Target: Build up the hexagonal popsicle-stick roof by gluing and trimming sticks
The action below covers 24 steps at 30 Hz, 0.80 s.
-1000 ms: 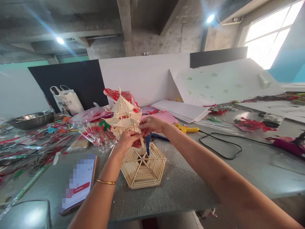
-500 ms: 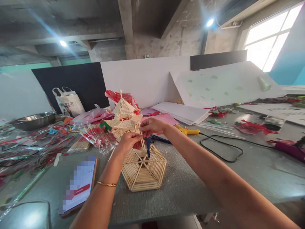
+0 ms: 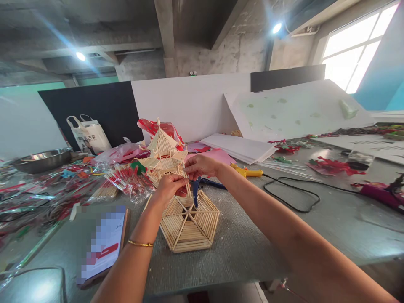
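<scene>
Above a hexagonal panel of wooden sticks (image 3: 192, 229), my left hand (image 3: 170, 190) pinches a thin pale wooden stick (image 3: 188, 190). My right hand (image 3: 200, 166) is closed at the upper end of the same piece, its fingertips close to those of the left. Whether one stick or a pair is held, I cannot tell, since the fingers hide part of it. Directly behind the hands stands a tiered stick pagoda (image 3: 162, 145) with a pointed roof. A dark blue-handled hand tool (image 3: 196, 193) lies beside my right hand, partly over the panel.
A yellow glue gun (image 3: 248, 171) with a black cable lies to the right. On the left are a phone (image 3: 105, 248), bundled red-tipped sticks (image 3: 129, 181) and a metal bowl (image 3: 42, 160). White sheets (image 3: 240, 147) lie behind on the grey table (image 3: 252, 261).
The view has shifted slightly, so everything sits a little further left. Both hands keep nearly the same grip and position.
</scene>
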{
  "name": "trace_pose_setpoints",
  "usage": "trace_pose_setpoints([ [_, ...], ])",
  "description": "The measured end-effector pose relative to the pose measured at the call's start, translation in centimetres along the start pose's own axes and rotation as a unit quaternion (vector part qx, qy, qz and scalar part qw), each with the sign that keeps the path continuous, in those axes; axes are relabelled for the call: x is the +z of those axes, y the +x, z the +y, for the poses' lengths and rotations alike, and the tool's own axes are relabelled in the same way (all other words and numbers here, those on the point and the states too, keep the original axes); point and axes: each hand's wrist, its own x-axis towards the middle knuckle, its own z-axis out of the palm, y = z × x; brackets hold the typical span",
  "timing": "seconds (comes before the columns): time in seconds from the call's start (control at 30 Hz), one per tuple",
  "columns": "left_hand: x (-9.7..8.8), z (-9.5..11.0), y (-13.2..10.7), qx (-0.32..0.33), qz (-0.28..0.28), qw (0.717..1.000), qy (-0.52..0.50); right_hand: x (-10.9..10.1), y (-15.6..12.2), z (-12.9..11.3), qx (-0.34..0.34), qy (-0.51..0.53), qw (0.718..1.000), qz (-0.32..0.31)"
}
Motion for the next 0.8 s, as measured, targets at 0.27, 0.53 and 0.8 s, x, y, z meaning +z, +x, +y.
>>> trace_pose_setpoints([
  [0.27, 0.04, 0.12, -0.07, -0.006, -0.005, 1.0, 0.005, 0.09, 0.0, -0.07, 0.008, 0.003, 1.0, 0.006],
  [0.53, -0.02, -0.17, -0.06, 0.012, -0.02, 1.0, -0.013, 0.05, 0.01, -0.06, 0.0, -0.004, 1.0, 0.004],
  [0.8, 0.15, -0.18, 0.01, 0.015, -0.027, 0.999, -0.016, -0.29, 0.29, 0.26, -0.022, 0.008, 1.0, -0.016],
])
